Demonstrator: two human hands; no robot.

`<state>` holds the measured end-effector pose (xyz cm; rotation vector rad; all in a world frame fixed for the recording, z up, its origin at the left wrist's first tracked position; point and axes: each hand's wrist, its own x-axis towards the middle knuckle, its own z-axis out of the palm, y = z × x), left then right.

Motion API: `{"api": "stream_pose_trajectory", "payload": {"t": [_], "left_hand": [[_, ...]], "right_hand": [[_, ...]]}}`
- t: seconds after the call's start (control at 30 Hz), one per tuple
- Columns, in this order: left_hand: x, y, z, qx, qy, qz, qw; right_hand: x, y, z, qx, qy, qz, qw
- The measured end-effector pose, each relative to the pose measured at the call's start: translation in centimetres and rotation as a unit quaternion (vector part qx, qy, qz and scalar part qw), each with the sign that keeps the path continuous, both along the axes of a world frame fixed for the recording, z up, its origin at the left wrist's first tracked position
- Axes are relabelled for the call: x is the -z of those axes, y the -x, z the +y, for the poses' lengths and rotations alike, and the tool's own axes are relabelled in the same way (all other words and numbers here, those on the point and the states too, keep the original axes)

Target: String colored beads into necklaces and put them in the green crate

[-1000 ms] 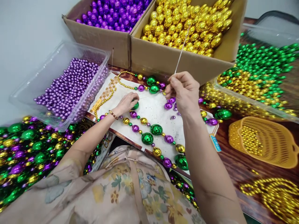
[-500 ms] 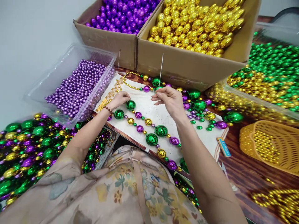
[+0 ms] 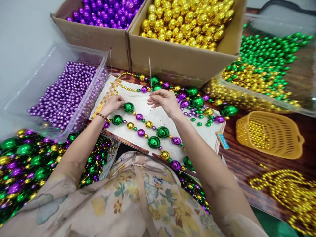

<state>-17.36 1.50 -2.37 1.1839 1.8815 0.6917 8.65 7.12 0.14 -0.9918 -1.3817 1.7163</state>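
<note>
My right hand is raised over the white cloth, thumb and fingertips pinched at the lower end of a long thin needle that points upward. To its left, my left hand has its fingertips closed at the end of a bead strand, beside a large green bead; its exact grip is partly hidden. The strand of green, purple and gold beads runs in two rows across the cloth and passes behind my right forearm.
Cardboard boxes hold purple beads and gold beads at the back. A clear tub of small purple beads stands left. An orange basket, a small blue packet and gold bead chains lie right. A thin upright rod stands behind.
The whole view has shifted, so the scene sits farther left. The needle's top now leans left instead of right. Both hands keep their pinches.
</note>
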Motion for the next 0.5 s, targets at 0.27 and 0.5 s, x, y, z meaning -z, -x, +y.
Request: {"api": "stream_pose_trajectory", "payload": {"t": [0.27, 0.5], "left_hand": [[0.13, 0.41, -0.21, -0.005, 0.006, 0.007, 1.0], [0.2, 0.68, -0.44, -0.012, 0.008, -0.005, 1.0]], "right_hand": [[-0.09, 0.0, 0.41, -0.009, -0.004, -0.002, 1.0], [0.67, 0.22, 0.18, -0.01, 0.002, -0.019, 1.0]]}}
